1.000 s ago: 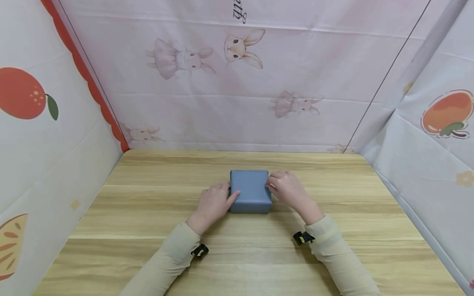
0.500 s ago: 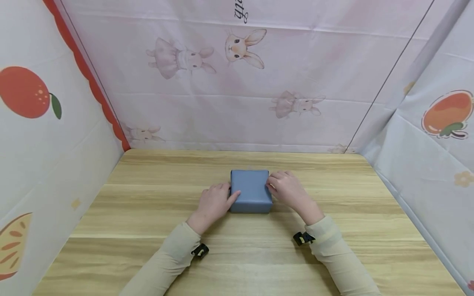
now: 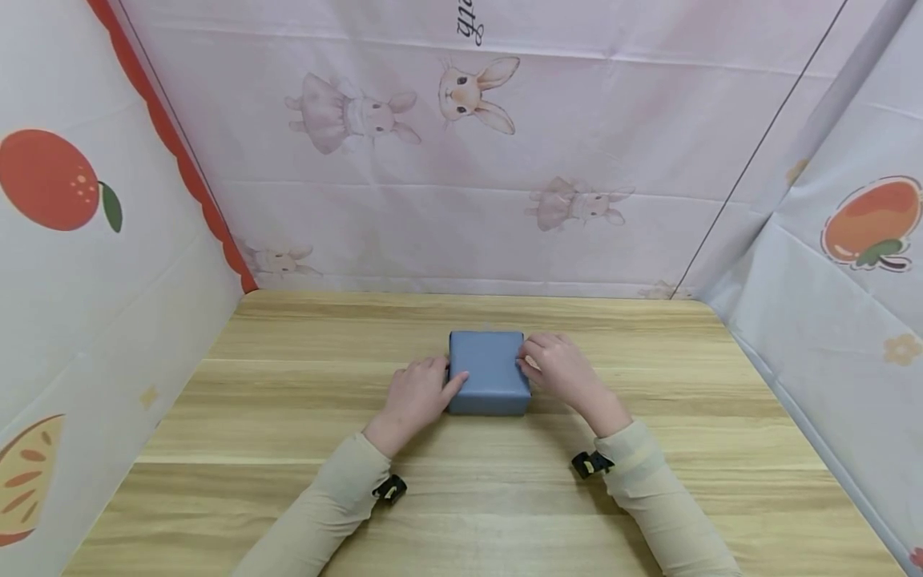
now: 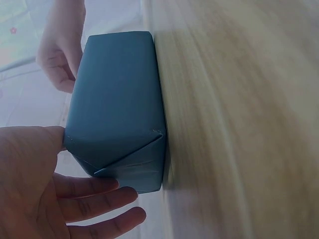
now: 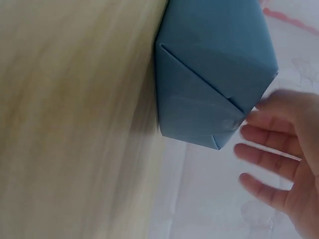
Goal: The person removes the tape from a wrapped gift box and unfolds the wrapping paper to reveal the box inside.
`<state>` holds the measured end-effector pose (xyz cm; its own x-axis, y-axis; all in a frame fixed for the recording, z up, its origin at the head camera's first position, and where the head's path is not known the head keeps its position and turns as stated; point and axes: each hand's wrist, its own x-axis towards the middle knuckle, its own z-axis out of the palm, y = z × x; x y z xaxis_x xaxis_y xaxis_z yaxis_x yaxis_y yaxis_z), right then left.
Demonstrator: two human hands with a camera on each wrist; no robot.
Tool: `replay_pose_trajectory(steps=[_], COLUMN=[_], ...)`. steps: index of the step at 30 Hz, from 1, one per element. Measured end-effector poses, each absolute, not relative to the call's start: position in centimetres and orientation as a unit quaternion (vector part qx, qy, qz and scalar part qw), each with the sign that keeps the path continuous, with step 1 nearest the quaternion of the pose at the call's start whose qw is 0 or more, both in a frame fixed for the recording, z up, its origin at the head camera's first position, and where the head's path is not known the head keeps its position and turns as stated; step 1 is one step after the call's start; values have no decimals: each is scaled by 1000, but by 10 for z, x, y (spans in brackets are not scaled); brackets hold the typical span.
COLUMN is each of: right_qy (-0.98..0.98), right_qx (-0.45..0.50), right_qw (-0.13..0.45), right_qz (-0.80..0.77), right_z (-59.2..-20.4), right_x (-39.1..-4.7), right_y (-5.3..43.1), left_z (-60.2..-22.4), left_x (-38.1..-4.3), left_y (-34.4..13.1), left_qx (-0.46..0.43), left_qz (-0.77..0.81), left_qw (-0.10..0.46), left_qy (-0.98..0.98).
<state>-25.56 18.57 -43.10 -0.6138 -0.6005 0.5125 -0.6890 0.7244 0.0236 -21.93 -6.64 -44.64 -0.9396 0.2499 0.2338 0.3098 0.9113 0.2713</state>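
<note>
A box wrapped in blue paper [image 3: 489,365] sits on the wooden table, with diagonal paper folds on its ends. My left hand [image 3: 417,395] holds its left side, the thumb lying over the top edge and the fingers against the folded end [image 4: 137,167]. At the opposite side, my right hand [image 3: 562,369] pinches at the top right edge with thumb and index finger. In the right wrist view, a shiny strip of clear tape [image 5: 230,122] shows at the tip of the fold, right by those fingertips. The right hand's other fingers stand apart from the box.
The wood-grain table [image 3: 469,497] runs up to a pink rabbit-print cloth [image 3: 433,224] at the back. White fruit-print cloths hang at the left [image 3: 94,304] and right [image 3: 851,304]. A small black camera [image 3: 389,489] is strapped at the left wrist, another [image 3: 591,463] at the right.
Both hands and the box have stayed in place. Only the head view has shifted very slightly.
</note>
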Motion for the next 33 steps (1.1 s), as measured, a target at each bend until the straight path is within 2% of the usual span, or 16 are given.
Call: replay_pose_trajectory(steps=[5,15,23,33], right_qy=[-902,-891,-891,-886], right_qx=[347,355,357,354], right_qw=[239,276,279,289], right_qz=[93,59,33,84], right_z=[-430,-429,-430,-432], right_x=[-255,-254,-253,-258], right_y=[185,181,181,187], left_z=[-448,-449,-450,-449], left_x=[-221,-223,-224,-222], left_y=[-67,-67,-68,-67], left_qx=[-145,-147,-146,-145], left_qz=[-152,-154,-152,-153], left_qw=[101,100,99,93], left_qy=[-972,-972,-972,-973])
